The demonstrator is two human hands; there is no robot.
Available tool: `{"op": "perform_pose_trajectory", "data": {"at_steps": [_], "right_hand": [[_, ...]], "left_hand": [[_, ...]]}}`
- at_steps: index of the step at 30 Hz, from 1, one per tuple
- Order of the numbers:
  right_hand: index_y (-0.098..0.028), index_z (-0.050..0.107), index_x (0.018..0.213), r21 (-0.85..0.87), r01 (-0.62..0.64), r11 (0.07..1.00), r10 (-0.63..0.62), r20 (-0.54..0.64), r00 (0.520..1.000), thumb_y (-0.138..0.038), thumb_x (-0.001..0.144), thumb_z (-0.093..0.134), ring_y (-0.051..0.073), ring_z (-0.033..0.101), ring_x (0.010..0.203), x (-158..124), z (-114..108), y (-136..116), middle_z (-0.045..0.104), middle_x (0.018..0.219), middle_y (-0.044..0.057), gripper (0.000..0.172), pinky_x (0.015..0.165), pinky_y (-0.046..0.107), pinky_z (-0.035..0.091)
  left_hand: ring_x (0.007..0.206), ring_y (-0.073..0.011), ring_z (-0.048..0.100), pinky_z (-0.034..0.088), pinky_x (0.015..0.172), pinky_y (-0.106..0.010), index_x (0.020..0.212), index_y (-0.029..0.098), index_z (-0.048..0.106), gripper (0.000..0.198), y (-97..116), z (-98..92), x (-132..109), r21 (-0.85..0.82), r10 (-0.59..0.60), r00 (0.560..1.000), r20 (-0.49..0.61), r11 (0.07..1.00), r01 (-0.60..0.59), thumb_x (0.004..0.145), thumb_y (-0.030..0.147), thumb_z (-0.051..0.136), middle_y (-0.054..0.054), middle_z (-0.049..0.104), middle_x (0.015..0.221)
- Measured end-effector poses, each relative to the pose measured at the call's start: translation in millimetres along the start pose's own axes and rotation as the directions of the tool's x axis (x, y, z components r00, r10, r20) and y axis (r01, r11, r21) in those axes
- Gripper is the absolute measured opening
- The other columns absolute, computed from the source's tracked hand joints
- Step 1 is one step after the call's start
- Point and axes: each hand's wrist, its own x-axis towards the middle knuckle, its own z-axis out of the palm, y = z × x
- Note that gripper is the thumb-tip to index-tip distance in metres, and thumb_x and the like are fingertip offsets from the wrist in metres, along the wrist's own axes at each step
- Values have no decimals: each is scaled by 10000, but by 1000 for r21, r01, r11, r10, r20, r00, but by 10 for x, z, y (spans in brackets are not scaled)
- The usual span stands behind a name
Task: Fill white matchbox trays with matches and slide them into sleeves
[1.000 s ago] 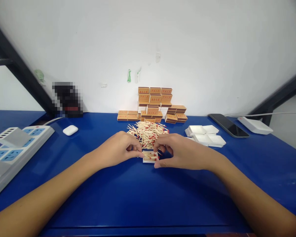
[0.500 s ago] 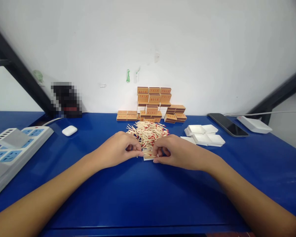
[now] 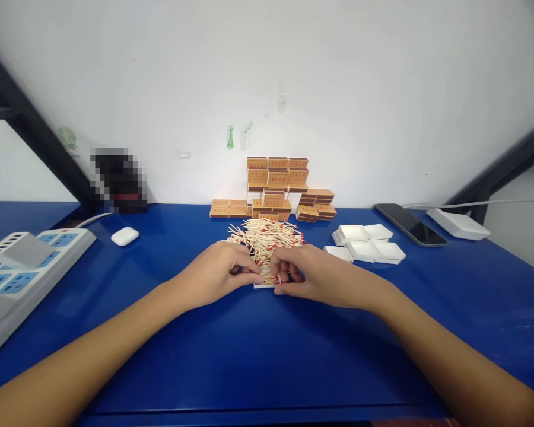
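One matchbox tray [image 3: 264, 287], between both grips [image 3: 218, 273] [image 3: 314, 276]

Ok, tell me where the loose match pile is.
Centrally in the head view, the match pile lies on the blue table, beyond the left hand and right hand, in front of the stacked matchboxes.

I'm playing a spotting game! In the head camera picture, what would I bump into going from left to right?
Power strip, small white case, left hand, small white tray of matches, right hand, group of white trays, dark phone, flat white box.
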Motion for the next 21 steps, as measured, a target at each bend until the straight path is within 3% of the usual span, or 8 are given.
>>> {"op": "perform_pose_trajectory", "data": {"at_steps": [7, 17, 21], "right_hand": [[-214, 682, 930, -29, 16, 999, -16, -1, 1000, -221, 891, 768, 123, 590, 707, -5, -11, -25, 689, 822, -27, 94, 617, 253, 412], [-200, 689, 865, -84, 106, 991, -108, -23, 994, -146, 917, 698, 114, 478, 648, 50, 63, -53, 611, 743, -38, 76, 612, 264, 337], [-204, 692, 875, -78, 120, 990, -121, -7, 993, -165, 938, 691, 118, 495, 669, 48, 67, -44, 625, 768, -31, 74, 615, 265, 339]], "left_hand": [[667, -113, 526, 390, 632, -257, 899, 223, 789, 99, 1, 23, -7, 34, -22, 996, -91, 999, 25, 949, 274, 720, 20, 616, 741], [692, -133, 532, 383, 636, -277, 845, 197, 728, 112, 28, 108, -33, 158, 5, 993, -122, 987, 14, 905, 171, 637, 10, 612, 749], [690, -134, 538, 375, 632, -278, 824, 185, 695, 116, 41, 106, -30, 195, 7, 989, -149, 981, 22, 918, 169, 630, 7, 621, 760]]}}
